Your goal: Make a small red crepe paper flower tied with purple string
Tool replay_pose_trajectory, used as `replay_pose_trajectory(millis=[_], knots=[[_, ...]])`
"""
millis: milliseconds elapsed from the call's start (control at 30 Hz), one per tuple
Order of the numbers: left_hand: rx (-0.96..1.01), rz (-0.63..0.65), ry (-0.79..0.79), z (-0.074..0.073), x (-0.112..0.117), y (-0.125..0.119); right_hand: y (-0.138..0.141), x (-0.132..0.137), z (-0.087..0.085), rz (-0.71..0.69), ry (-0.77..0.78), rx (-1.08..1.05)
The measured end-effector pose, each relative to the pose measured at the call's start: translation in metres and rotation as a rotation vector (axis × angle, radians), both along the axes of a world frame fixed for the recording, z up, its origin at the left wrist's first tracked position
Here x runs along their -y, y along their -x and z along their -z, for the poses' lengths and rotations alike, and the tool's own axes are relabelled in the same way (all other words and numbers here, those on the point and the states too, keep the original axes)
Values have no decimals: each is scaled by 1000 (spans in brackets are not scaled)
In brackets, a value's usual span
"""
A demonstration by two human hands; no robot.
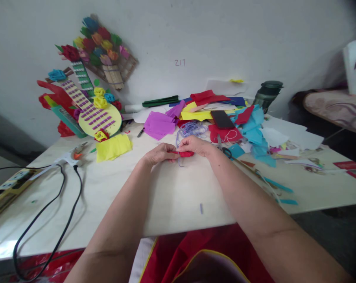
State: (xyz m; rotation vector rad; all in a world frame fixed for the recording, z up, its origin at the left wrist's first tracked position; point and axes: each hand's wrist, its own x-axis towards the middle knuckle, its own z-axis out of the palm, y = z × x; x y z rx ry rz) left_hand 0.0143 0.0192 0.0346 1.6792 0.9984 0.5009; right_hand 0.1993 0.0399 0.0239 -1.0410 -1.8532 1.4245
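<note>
Near the middle of the table, a small folded strip of red crepe paper lies between my hands. My left hand pinches its left end. From above, my right hand has its fingertips closed on purple yarn at the strip, and a short tail of it curls below. A loose tangle of the same yarn lies just behind my hands. Scissors with dark handles rest right of my right wrist. The exact grip of the fingertips is too small to make out.
Purple, yellow and blue paper lie around, with a phone on red paper. At left are a glue gun, its looping cable and a power strip. A bottle and paper-flower crafts stand behind.
</note>
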Motion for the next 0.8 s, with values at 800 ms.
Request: replay_pose_trajectory(millis=[800], knots=[[522, -181, -23, 13, -11, 2, 11, -3, 7, 16, 99, -254]])
